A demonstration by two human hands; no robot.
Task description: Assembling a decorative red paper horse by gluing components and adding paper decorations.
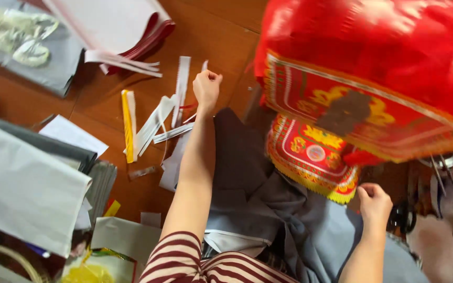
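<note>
My left hand (206, 88) reaches forward over the wooden floor (211, 36), its fingers closed on a small white paper strip (204, 65). My right hand (374, 203) pinches the yellow-fringed edge of a red and gold patterned cloth (310, 154). Above it hangs a larger red cloth piece with gold borders (363, 78), blurred. A grey fabric (247, 173) lies between my arms. My sleeve is striped red and white.
Scattered white paper strips (155, 123) and a yellow strip (128, 123) lie on the floor. Stacks of grey and white sheets (22, 183) sit at left, white sheets over red paper (127, 26) at the top. Scissors (402, 217) rest at right.
</note>
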